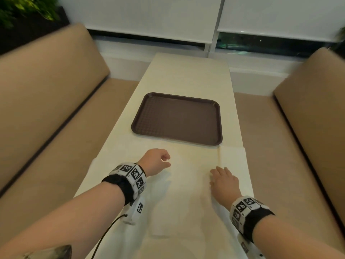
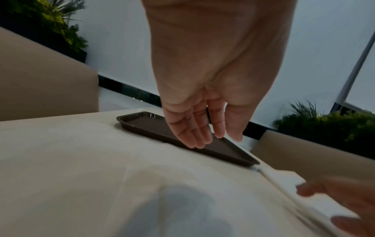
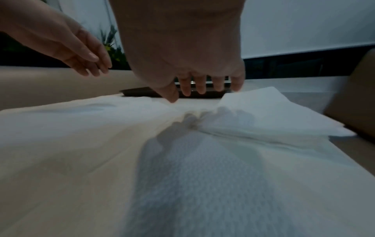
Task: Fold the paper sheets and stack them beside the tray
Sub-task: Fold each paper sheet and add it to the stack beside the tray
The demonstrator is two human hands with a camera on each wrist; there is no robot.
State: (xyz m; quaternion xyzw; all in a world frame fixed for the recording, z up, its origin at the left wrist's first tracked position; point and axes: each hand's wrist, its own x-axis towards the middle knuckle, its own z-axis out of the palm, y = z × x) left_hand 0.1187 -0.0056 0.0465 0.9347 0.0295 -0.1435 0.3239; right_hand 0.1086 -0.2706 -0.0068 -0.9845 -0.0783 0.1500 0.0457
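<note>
Paper sheets (image 1: 177,184) lie flat on table w/ tray (image 1: 177,118) just beyond, both hands empty, left hand (image 1: 155,160) fingers loose, right hand (image 1: 224,182) fingers spread; prob light, limp, tear-prone, so pinch corners/edge.

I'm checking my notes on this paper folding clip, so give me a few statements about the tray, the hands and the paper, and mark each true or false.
1. The brown tray holds nothing. True.
2. The left hand grips the tray's rim. False: it hovers over the paper, holding nothing.
3. The right hand has its fingers spread over the paper. True.
4. The paper lies inside the tray. False: it lies on the table, nearer the person than the tray.
</note>
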